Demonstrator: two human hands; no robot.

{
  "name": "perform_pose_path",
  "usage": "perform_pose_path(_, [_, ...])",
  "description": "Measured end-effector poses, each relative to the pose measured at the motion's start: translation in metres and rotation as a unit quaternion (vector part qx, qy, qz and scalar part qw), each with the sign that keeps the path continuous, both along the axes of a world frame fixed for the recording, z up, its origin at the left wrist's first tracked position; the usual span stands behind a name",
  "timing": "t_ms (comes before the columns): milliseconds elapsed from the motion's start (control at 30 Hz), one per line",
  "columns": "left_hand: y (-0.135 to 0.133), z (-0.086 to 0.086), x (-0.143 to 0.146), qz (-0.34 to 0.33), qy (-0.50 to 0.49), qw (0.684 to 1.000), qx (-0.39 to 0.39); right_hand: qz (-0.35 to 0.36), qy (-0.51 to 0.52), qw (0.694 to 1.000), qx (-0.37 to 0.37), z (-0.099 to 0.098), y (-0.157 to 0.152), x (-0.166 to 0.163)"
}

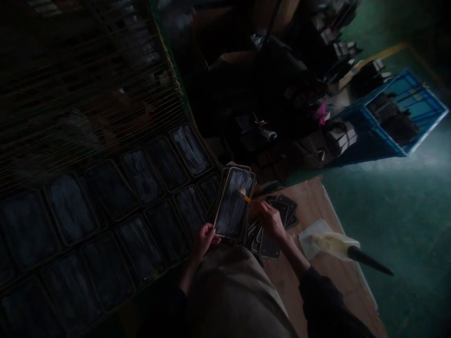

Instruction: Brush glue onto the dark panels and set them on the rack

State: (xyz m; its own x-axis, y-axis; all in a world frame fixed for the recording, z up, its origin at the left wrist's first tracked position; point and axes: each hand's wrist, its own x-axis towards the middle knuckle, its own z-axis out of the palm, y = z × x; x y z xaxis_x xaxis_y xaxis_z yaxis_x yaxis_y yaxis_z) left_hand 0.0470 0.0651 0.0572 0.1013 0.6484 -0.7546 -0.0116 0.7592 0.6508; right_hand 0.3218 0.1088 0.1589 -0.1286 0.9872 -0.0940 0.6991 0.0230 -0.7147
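Note:
My left hand (204,239) grips the lower left corner of a dark rectangular panel (232,206) with rounded corners and a pale rim. Streaky whitish smears cover the panel's face. In my right hand (270,218) is a small brush (245,195) with an orange handle and pale bristles, its tip against the panel's upper middle. Similar panels show just behind the held one. Beside my right hand, several dark panels (270,241) lie in a loose pile on a wooden board (313,202).
Rows of similar dark panels (141,244), some streaked, cover a wire rack (141,108) on the left. On the board's right stands a pale container (331,243) with a dark tapered nozzle or handle. A blue crate (387,136) holding dark items sits on the green floor.

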Motion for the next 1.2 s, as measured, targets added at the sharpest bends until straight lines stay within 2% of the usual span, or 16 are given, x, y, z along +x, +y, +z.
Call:
perform_pose_path(200, [0.001,0.007,-0.003,-0.002,-0.003,1.0,-0.004,0.004,0.056,0.993,-0.108,0.009,-0.039,-0.007])
perform_pose_path(367, [-0.001,0.006,-0.002,0.006,-0.013,1.0,-0.006,-0.079,0.08,0.99,-0.088,0.011,-0.057,-0.012])
perform_pose_path(500, [-0.003,0.015,0.0,0.015,-0.035,0.999,-0.02,-0.046,0.053,0.992,-0.109,0.002,-0.092,-0.033])
perform_pose_path(633, [-0.005,0.02,-0.003,0.039,-0.064,0.997,-0.024,-0.056,0.054,0.987,-0.144,0.003,-0.122,-0.047])
perform_pose_path(733, [-0.006,0.018,-0.008,0.036,-0.079,0.996,-0.036,-0.099,0.083,0.977,-0.172,0.012,-0.123,-0.047])
perform_pose_path(867, [-0.004,0.012,-0.012,0.01,-0.075,0.996,-0.039,-0.192,0.092,0.971,-0.113,0.015,-0.107,-0.045])
perform_pose_path(933, [-0.004,0.01,-0.012,0.004,-0.081,0.996,-0.04,-0.197,0.063,0.974,-0.09,0.011,-0.105,-0.049])
perform_pose_path(1000, [-0.005,0.01,-0.013,0.01,-0.095,0.995,-0.042,-0.182,0.036,0.978,-0.1,0.008,-0.109,-0.056])
perform_pose_path(1100, [-0.005,0.014,-0.015,0.014,-0.11,0.993,-0.044,-0.184,0.048,0.972,-0.14,0.014,-0.119,-0.062])
perform_pose_path(1200, [-0.002,0.027,-0.019,0.001,-0.137,0.989,-0.053,-0.267,0.08,0.951,-0.131,0.029,-0.119,-0.054])
